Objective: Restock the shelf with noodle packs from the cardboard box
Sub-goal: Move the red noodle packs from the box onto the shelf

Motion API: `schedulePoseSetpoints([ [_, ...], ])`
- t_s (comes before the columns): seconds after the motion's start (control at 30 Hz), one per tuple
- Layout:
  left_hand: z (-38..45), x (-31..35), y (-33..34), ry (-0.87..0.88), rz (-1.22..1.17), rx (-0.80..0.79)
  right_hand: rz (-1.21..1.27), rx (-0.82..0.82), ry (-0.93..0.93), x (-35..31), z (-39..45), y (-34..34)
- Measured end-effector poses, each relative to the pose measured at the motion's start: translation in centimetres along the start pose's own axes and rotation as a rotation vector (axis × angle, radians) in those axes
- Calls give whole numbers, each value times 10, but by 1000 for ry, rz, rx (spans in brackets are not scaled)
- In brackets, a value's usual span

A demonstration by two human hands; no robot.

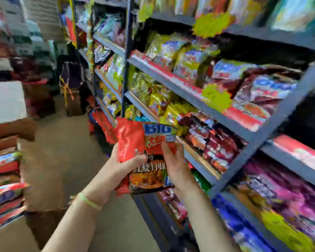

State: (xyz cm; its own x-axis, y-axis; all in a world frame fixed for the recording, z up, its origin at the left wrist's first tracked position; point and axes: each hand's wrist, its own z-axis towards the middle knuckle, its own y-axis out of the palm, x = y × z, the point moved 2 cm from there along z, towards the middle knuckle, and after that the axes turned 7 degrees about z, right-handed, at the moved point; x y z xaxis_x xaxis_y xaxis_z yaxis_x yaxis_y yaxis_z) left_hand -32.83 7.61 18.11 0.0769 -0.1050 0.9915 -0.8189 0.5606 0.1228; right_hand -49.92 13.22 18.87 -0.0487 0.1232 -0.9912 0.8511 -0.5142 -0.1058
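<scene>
A red noodle pack (pixel 145 150) with a blue label and a bowl picture is held upright in front of the grey metal shelf (pixel 189 91). My left hand (pixel 120 168) grips its left edge, thumb across the front. My right hand (pixel 175 164) grips its right side with fingers over the front. The cardboard box (pixel 42 171) stands open at the left, with several more packs (pixel 4 179) stacked flat inside. The picture is blurred and blocky.
The shelf rows at the right are filled with noodle and snack bags in green, red and purple. Yellow-green price tags (pixel 215 97) hang on the shelf edges. A brown floor aisle (pixel 69 128) runs ahead, with bags and goods piled at its far end.
</scene>
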Motion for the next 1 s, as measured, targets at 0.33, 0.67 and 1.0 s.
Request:
schedulePoseSetpoints([
  [0.33, -91, 52, 326, 138, -96, -325, 30, 401, -360, -49, -212, -310],
  [0.67, -122, 76, 534, -140, 77, -703, 219, 861, -253, -48, -322, -483],
  [1.0, -105, 68, 639, -4, 58, -1002, 122, 1160, -186, -54, -362, -562],
])
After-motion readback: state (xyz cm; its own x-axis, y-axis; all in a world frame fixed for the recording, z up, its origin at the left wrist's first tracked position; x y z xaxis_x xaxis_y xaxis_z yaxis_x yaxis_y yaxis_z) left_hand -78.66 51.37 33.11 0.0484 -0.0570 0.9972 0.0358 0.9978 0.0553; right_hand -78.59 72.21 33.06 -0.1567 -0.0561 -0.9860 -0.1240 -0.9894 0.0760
